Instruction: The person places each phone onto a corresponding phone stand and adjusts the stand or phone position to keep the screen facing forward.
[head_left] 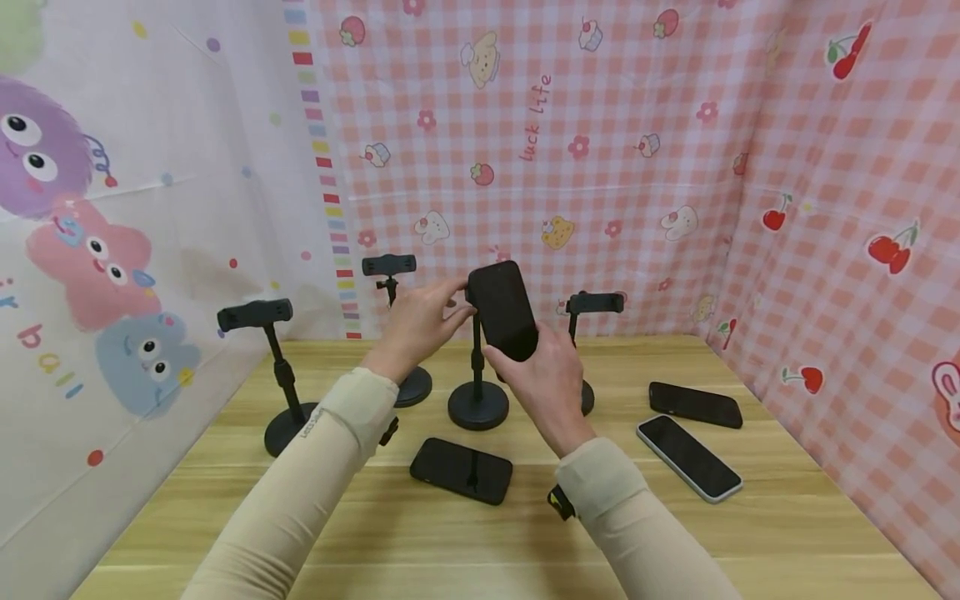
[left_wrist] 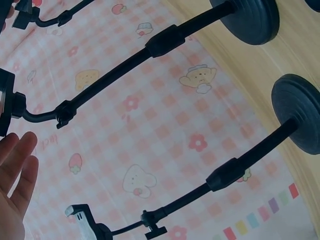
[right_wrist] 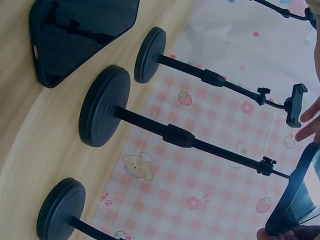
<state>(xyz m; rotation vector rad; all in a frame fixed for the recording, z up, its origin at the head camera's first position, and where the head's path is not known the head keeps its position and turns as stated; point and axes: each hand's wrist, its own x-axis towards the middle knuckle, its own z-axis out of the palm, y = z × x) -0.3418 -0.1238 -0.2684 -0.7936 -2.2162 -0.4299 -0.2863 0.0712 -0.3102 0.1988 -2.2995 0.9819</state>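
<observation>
A black smartphone (head_left: 506, 308) stands tilted at the head of the middle phone stand (head_left: 477, 367), its dark screen facing me. My right hand (head_left: 543, 375) grips the phone's lower end, thumb along its edge. My left hand (head_left: 427, 321) is at the left end of that stand's clamp (left_wrist: 6, 102), thumb and forefinger on either side of it. In the left wrist view its other fingers (left_wrist: 20, 160) stretch out beside the clamp. The phone hides most of the clamp in the head view; in the right wrist view the phone (right_wrist: 300, 195) overlaps the stand's top.
Three more black phone stands (head_left: 255, 315) (head_left: 390, 265) (head_left: 596, 302) with bare clamps stand left and right. One black phone (head_left: 461, 471) lies at the front of the wooden table; a black phone (head_left: 696, 404) and a white-edged phone (head_left: 690, 458) lie to the right. Patterned cloth (head_left: 630, 100) hangs behind.
</observation>
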